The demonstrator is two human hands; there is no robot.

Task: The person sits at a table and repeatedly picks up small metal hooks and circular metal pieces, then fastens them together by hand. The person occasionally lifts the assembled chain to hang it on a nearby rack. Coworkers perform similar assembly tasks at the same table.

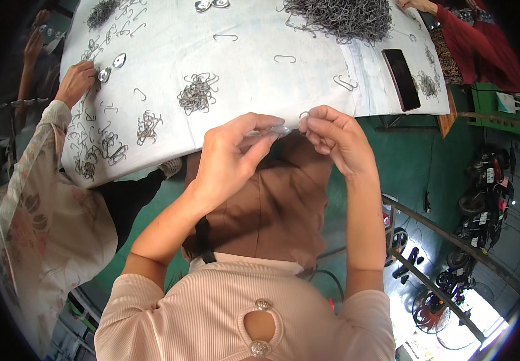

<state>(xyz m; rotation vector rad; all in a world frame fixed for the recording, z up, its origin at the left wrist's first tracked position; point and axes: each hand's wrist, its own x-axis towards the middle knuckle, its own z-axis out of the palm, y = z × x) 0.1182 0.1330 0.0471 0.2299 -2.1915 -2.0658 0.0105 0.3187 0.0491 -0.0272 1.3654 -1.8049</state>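
Head view: left hand (230,153) pinched on a small shiny piece (281,130); right hand (343,137), thumb and forefinger nearly together, has a bent wire hook (303,114). Both things near the table (254,78) edge; touching or apart, can't tell. Hook likely light, stiff; grip mid-wire. Piece likely light, hard, slippery; pinch 2 opposite edges.

White table (248,72): hooks (347,18), probably metal
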